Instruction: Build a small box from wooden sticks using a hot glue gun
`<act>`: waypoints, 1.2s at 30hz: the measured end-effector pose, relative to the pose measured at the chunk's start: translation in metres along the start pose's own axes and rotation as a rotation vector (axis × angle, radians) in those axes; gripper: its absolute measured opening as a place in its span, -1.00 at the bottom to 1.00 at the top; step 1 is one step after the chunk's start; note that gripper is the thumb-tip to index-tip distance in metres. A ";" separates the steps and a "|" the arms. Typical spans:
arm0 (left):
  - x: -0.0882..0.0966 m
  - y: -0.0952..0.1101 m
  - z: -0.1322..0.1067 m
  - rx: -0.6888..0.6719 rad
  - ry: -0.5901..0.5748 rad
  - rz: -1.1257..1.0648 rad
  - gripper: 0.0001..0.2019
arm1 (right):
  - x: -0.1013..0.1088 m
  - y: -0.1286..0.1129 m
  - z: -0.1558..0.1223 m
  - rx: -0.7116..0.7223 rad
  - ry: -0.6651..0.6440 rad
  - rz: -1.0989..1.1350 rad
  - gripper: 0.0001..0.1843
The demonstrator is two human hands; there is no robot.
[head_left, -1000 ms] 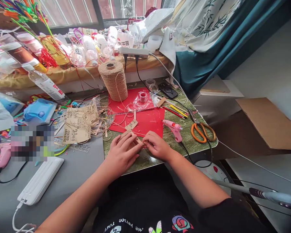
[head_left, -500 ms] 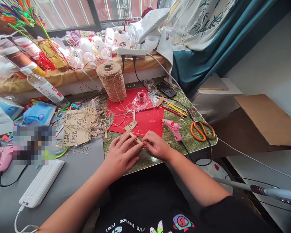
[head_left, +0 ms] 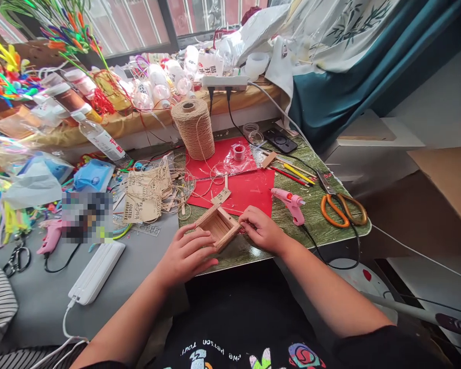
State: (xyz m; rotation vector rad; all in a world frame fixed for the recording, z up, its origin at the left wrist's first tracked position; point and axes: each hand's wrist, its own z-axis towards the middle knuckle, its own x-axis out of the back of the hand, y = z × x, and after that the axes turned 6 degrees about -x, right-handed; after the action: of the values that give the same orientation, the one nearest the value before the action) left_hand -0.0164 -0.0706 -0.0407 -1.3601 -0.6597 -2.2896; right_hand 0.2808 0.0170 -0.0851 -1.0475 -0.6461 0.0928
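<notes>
A small open wooden box [head_left: 217,230] with ribbed, twine-like outer sides sits tilted near the table's front edge. My left hand [head_left: 188,251] is on its left side, its fairly straight fingers over the wall and the thumb lower down. At the box's right corner, the fingertips of my right hand [head_left: 262,229] are pinched together. Whatever lies between them is too small to make out. Just beyond the box lie red sheets [head_left: 249,192] and a printed brown paper tag [head_left: 221,196]. A pink glue gun [head_left: 290,202] rests to the right of my right hand.
A large twine spool [head_left: 194,130] stands behind the red sheets. Orange-handled scissors [head_left: 336,207], pencils [head_left: 297,173] and a black phone [head_left: 279,141] lie to the right. Sandpaper pieces [head_left: 142,197] with tangled twine and a white power bank [head_left: 97,271] are at left.
The view has swung left, so everything appears further right. My left hand has drawn back to the box's left side, exposing its inside. My right hand stays pinched at the corner.
</notes>
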 end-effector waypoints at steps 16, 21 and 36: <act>-0.006 0.006 0.000 0.003 0.042 0.080 -0.63 | -0.002 -0.001 0.000 -0.010 -0.023 -0.007 -0.87; -0.005 0.006 0.007 -0.028 0.108 0.042 -0.66 | -0.001 -0.001 0.000 -0.024 -0.021 0.011 -0.87; -0.001 0.013 0.050 0.225 0.203 0.004 -0.64 | 0.001 -0.004 0.000 -0.019 -0.016 0.008 -0.86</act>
State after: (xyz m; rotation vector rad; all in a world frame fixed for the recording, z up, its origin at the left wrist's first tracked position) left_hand 0.0265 -0.0521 -0.0183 -1.0108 -0.8166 -2.2332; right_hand 0.2806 0.0149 -0.0812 -1.0682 -0.6586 0.1025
